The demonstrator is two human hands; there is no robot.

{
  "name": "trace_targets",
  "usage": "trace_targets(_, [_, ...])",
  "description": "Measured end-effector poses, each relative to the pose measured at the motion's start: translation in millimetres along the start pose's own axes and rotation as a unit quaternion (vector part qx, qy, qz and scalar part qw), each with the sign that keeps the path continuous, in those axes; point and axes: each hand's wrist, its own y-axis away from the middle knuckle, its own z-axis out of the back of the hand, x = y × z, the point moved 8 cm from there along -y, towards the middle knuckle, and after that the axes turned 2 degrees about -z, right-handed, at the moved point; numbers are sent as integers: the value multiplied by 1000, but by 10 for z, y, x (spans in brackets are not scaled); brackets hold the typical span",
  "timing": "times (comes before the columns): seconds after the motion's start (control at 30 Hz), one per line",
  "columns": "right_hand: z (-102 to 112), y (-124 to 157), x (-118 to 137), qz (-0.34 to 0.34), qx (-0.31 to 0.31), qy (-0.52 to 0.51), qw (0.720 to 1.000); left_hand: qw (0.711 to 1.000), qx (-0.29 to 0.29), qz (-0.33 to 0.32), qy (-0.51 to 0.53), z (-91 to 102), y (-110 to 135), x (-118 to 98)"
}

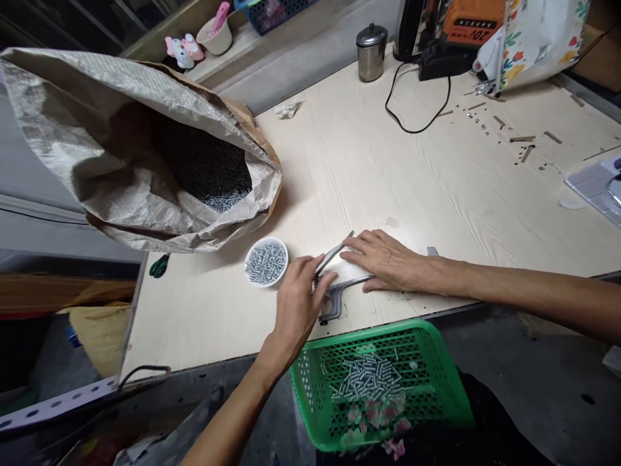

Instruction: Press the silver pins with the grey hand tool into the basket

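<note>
My left hand (301, 294) is closed, fingers pinched by a small dark piece at the near end of a grey metal tool (334, 310). What the fingertips hold is mostly hidden. The tool lies on the table, with a curved bracket and a thin, pointed upper arm (336, 251). Over its other end rests my right hand (383, 259), fingers bent across the tool and thumb at its lower edge. Beside my left hand stands a white tub (286, 266) full of small shiny springs (265, 262). Below my hands, a green basket (298, 388) holds loose silvery springs (371, 377).
A large woven sack (53, 123) of dark small parts stands open at the left. Green-handled scissors (159, 265) lie near it. Toward the back are a metal canister (371, 55), a black cable (412, 131), a flowered bag (543, 45) and scattered scraps (522, 139).
</note>
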Motion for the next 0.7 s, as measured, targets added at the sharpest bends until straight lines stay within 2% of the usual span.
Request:
trace_targets(0.07, [-70, 6, 63, 8, -4, -3, 1000, 996, -37, 76, 18, 211, 184, 147])
trace_targets(0.13, [-182, -7, 116, 18, -14, -9, 1000, 987, -30, 152, 36, 274, 378, 321])
trace_targets(0.27, [-378, -32, 181, 46, -58, -36, 997, 956, 15, 281, 86, 140, 728, 685])
trace_targets(0.37, [-440, -26, 177, 48, -83, -34, 995, 928, 29, 348, 126, 16, 904, 894])
trace_targets(0.5, [-463, -15, 150, 38, -88, -49, 994, 918, 34, 365, 151, -64, 960, 998])
trace_targets(0.7, [-413, -26, 79, 16, -95, -114, 989, 930, 37, 336, 146, -130, 884, 930])
